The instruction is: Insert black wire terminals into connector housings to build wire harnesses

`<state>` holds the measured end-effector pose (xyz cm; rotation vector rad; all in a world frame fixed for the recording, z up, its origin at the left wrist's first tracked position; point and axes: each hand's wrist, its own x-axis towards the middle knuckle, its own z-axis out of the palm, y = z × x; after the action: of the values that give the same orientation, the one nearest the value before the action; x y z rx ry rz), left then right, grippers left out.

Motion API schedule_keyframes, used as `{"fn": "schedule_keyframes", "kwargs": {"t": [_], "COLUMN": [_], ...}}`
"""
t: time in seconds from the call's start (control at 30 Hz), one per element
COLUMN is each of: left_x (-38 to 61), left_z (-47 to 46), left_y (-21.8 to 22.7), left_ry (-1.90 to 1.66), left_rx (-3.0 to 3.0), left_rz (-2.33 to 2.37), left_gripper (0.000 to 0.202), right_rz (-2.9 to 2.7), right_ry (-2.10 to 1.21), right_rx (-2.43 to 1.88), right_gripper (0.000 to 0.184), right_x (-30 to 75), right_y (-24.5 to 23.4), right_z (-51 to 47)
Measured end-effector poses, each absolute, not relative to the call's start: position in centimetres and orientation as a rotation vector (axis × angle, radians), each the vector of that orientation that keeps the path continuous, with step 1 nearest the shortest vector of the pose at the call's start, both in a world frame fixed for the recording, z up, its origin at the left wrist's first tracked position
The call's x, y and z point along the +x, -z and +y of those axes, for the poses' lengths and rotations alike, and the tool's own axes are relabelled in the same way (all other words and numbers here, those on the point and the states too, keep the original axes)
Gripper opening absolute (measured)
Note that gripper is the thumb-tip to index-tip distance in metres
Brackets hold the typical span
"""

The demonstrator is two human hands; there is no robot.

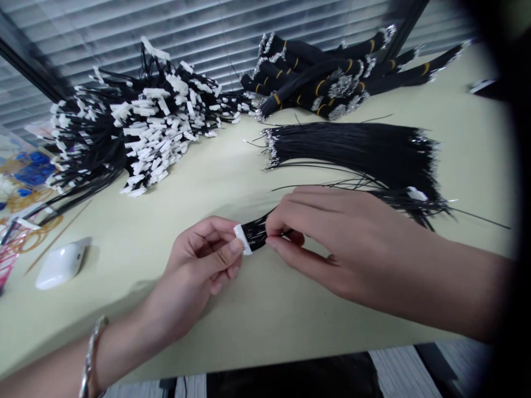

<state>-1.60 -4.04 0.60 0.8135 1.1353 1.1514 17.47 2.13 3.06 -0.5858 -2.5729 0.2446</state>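
a: ok where's that small flat white plastic connector (243, 239) and what are the fingers up to?

b: middle of the pale bench (265, 326), near side. left hand (203, 257) has it pinched between thumb and fingers. right hand (327, 237) has its fingers close together on the thin black wires (254, 232) just right of it, can't tell how many it's got.

a: anything that could go wrong?

b: imo a hard tug from the right pops a wire out, if any isn't seated properly. left's grip is only on a small piece too, so it could twist under a sideways push. and that flat spread of loose black wires with silvery ends (352, 152) is far right, strays reaching right up by the right hand, so the wrist could snag some and mess up the layer.
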Motion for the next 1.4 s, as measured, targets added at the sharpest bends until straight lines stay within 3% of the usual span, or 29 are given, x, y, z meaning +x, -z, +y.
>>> {"fn": "schedule_keyframes", "kwargs": {"t": [0.67, 0.9, 1.07, 1.4], "left_x": [-2.0, -2.1, -2.0, -2.1], "left_z": [-3.8, -3.7, -3.7, -3.8], "left_y": [-0.6, -0.7, -0.8, -0.7], "left_ry": [-1.134, -1.108, -1.100, -1.112], "left_rx": [0.731, 0.669, 0.666, 0.689], "left_rz": [1.135, 1.075, 1.067, 1.081], "left_gripper": [0.011, 0.007, 0.008, 0.011], "right_rz": [-2.750, -2.499, -2.312, -2.460], "right_ry": [0.126, 0.176, -0.024, -0.134], "right_rx": [-0.453, -0.301, -0.581, -0.522], "right_gripper": [0.022, 0.032, 0.016, 0.021], "right_x": [17.6, 17.8, 17.7, 17.3], "right_y": [-2.8, -2.6, -3.3, -2.8], "right_z": [1.8, 2.6, 1.5, 1.6]}}
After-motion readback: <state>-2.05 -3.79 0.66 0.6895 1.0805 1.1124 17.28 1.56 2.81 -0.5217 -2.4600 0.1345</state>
